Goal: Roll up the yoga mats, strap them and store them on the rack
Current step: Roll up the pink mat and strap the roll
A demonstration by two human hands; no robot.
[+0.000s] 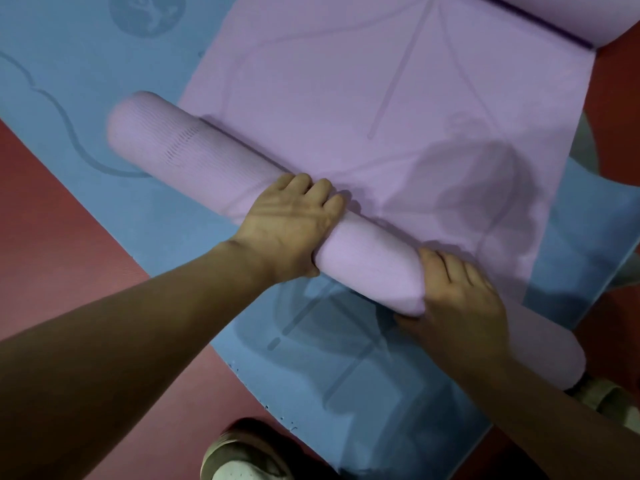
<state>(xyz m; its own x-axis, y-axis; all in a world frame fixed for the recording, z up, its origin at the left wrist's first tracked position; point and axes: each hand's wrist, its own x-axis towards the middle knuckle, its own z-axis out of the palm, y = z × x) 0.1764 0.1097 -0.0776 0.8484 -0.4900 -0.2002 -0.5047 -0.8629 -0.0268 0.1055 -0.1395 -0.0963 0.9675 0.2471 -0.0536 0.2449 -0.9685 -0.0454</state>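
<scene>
On the blue mat [86, 64], which lies flat over the red floor [52, 220], the purple mat [346, 81] is spread and partly rolled. Its roll [194, 157] runs slantwise from the blue mat's left side down toward its lower right edge. The unrolled part stretches away to the upper right, where the far end curls up a little.

The left hand [287, 223] grips the roll near its middle. Its fingers [322, 188] lie close together and curl over the top to the far side, and the thumb holds the near side. The right hand [464, 303] holds the roll further right, with fingers [450, 268] slightly spread over the top and the thumb tucked under the near side. Both hands touch only the purple mat.

A shoe [242, 455] stands at the bottom edge on the red floor, and another shoe [602, 400] shows by the right end of the roll.
</scene>
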